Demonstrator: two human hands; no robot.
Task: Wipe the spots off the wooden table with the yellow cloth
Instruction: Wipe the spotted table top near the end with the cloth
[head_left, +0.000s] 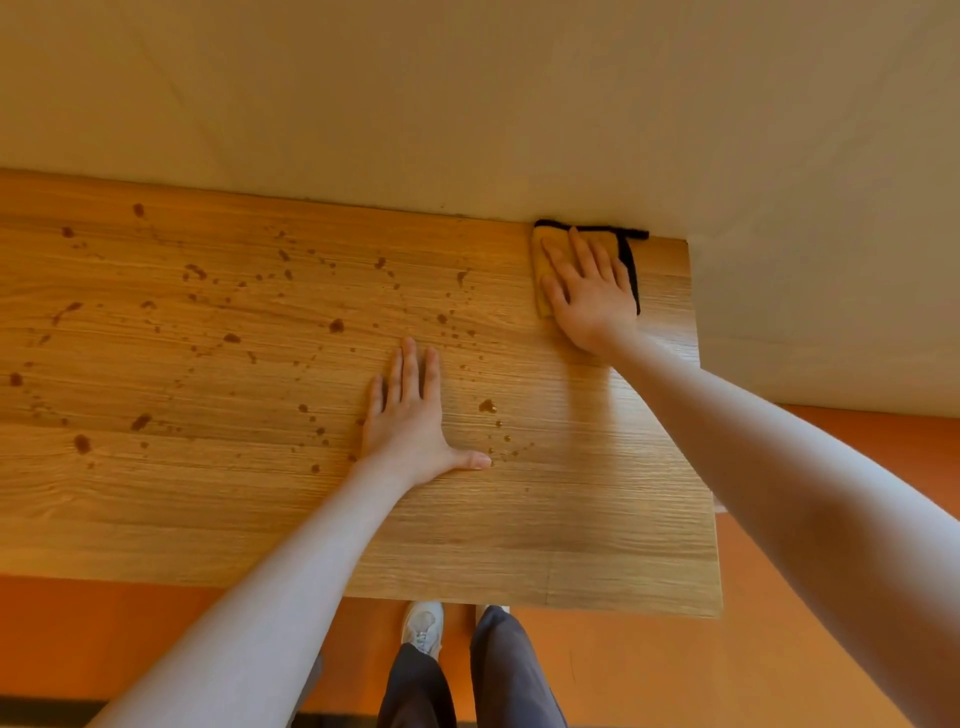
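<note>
A wooden table (519, 545) fills the middle of the head view. Several brown spots (336, 326) are scattered over its left and centre, and one larger spot (487, 406) lies near my left thumb. The yellow cloth (543, 260), edged in black, lies folded at the table's far right corner against the wall. My right hand (589, 296) presses flat on the cloth with straight fingers and covers most of it. My left hand (410, 421) rests flat on the table near its middle, fingers straight, thumb spread to the right, holding nothing.
A pale wall (467, 104) runs along the table's far edge and steps out at the right (831, 312). The floor (779, 649) below is orange. My legs and a white shoe (423, 626) stand at the table's near edge.
</note>
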